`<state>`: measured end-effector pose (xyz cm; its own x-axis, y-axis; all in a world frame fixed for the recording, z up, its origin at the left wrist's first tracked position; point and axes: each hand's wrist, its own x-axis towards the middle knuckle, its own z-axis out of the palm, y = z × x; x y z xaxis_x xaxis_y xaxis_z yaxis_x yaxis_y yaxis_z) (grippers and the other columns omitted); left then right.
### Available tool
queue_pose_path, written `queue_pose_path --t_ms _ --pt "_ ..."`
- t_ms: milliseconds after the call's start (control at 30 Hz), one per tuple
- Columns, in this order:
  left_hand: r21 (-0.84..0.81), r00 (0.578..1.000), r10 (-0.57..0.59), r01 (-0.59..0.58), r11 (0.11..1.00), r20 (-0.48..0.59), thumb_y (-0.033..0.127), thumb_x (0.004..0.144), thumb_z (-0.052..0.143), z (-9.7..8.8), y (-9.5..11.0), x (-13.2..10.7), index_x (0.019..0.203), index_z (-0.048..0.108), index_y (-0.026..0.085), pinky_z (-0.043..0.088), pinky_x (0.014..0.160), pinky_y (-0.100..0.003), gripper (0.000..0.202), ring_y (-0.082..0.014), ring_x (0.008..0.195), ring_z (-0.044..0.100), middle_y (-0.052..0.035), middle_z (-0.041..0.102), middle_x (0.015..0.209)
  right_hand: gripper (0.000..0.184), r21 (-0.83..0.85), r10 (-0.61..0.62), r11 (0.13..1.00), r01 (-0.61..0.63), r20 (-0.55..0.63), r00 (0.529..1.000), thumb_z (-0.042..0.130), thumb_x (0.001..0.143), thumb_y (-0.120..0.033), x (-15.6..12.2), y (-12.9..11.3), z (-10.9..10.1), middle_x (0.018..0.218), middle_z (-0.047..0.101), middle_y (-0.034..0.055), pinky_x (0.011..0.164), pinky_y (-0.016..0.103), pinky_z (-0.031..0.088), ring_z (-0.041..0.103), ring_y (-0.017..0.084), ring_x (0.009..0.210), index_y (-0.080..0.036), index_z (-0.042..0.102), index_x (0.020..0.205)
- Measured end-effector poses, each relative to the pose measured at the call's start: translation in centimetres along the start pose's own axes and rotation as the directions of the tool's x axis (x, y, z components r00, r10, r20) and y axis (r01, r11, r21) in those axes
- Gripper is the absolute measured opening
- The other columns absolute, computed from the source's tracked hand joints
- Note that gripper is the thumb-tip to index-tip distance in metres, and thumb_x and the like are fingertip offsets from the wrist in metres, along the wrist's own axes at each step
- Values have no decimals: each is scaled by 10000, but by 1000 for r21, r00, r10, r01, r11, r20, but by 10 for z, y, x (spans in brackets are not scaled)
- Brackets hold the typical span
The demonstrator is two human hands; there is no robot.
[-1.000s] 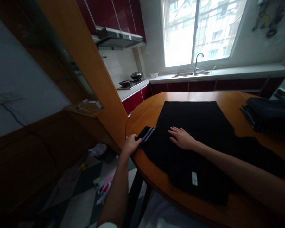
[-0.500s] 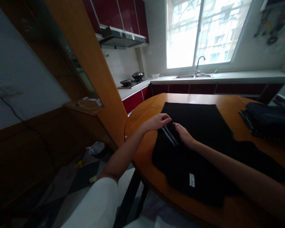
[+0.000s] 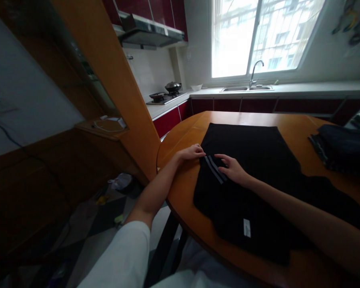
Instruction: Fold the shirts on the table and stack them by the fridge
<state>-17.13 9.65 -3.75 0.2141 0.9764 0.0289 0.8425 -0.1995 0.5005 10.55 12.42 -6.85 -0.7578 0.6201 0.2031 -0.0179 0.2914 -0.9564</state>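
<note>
A black garment lies spread on the wooden table, with two pale stripes on its left part and a small white label near the table's front edge. At the garment's left edge, just by the top of the stripes, my left hand has its fingers pinched together on the fabric. My right hand rests over the cloth just right of the stripes, thumb and forefinger apart and holding nothing.
Folded dark clothes are stacked at the table's right side. Beyond the table run a counter with a sink and a stove with pans. A wooden partition rises at the left.
My left hand has moved slightly left and down onto the garment's edge. My right hand's thumb and fingers have spread apart beside the stripes. The view has shifted slightly.
</note>
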Motion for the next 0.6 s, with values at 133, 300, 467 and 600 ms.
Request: queue_pose_path --t_ms 133,300,467,600 --pt "-6 999 40 -40 999 26 577 877 631 1 -1 1 775 704 166 462 934 -299 430 -185 974 560 -78 563 1050 568 -140 -106 986 92 -91 990 652 759 -162 0 5 -2 1252 693 98 1039 463 510 638 272 1197 -202 612 1325" --pt "59 1000 -18 19 998 -17 407 880 667 1 1 0 767 686 163 458 969 -326 269 -193 1009 561 -80 555 1071 487 -295 -113 954 56 -177 978 672 788 -207 -1 11 -2 1225 695 124 980 480 533 644 286 1160 -187 637 1273" --pt "123 974 -36 65 990 -226 328 877 692 -4 43 -18 1001 704 190 447 1001 -389 186 -222 1057 555 -70 561 1069 371 -392 -131 918 58 -163 978 624 824 -177 -3 9 0 1191 717 103 993 461 518 657 269 1137 -192 684 1190" --pt "32 980 165 -162 986 -109 402 902 684 3 103 -73 1133 663 225 495 882 -327 292 -184 952 592 -44 575 1068 335 -420 -127 905 60 -132 983 606 831 -160 -4 7 0 1149 739 102 1000 431 512 682 251 1079 -163 710 1149"
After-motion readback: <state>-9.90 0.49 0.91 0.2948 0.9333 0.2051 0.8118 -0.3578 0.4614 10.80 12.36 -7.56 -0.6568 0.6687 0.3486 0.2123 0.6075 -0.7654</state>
